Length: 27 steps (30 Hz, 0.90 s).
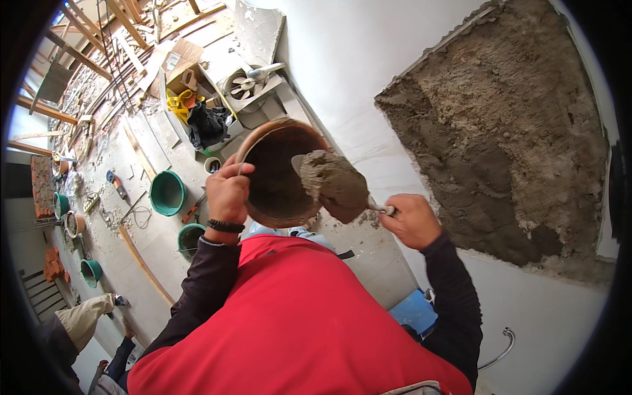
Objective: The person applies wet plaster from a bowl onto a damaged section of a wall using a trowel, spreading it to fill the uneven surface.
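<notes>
My left hand [228, 191] grips the near-left rim of a round brownish-orange bucket [289, 126], tilted so its dark inside shows. In my right hand [412, 220] is the handle of a trowel [380, 208]. A thick heap of wet grey mortar [339, 184] covers most of the trowel's blade, which is held over the bucket's right side. To the right, a large rough patch of mortar [500, 131] fills a recess in the white wall [342, 59]; some of it looks darker and wetter.
Green tubs [167, 193] stand on the floor at left, near an angle grinder [116, 185] and wooden strips [145, 266]. A box of bags [207, 125] and a fan [242, 85] sit beyond the bucket. Another person's leg [89, 319] shows lower left. A blue object [413, 311] lies by the wall.
</notes>
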### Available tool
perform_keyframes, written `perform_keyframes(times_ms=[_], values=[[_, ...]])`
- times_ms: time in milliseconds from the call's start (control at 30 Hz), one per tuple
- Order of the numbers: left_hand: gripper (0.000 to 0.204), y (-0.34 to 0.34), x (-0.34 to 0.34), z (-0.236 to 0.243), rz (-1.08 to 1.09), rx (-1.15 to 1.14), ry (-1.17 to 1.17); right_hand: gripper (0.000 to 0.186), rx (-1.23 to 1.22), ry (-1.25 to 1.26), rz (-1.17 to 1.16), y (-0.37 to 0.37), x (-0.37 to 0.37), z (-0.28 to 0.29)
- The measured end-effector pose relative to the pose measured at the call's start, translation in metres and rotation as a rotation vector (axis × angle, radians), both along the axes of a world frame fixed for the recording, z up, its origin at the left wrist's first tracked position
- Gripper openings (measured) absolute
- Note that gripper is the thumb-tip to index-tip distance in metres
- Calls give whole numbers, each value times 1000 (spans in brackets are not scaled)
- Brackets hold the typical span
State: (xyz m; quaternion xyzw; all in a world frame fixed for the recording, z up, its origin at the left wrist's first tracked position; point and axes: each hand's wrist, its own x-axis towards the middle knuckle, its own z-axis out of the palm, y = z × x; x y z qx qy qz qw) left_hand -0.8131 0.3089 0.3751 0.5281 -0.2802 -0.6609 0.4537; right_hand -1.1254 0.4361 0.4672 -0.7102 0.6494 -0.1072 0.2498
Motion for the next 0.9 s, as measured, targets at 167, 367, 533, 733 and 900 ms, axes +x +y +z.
perform_keyframes(times_ms=[167, 367, 533, 733, 900], values=[[29, 10, 19, -25, 139, 57, -177, 14, 653, -410, -249, -21, -82, 53], [30, 17, 34, -37, 182, -6, -226, 17, 571, -188, -815, -74, -227, 44], [30, 23, 40, -26, 240, 79, -260, 19, 209, 122, -709, -44, -206, 118], [26, 24, 12, -13, 24, -6, -449, 24, 118, 73, -194, -34, -100, 52], [26, 21, -26, -4, -40, -268, -239, 22, 185, 420, 50, -39, -20, -36]])
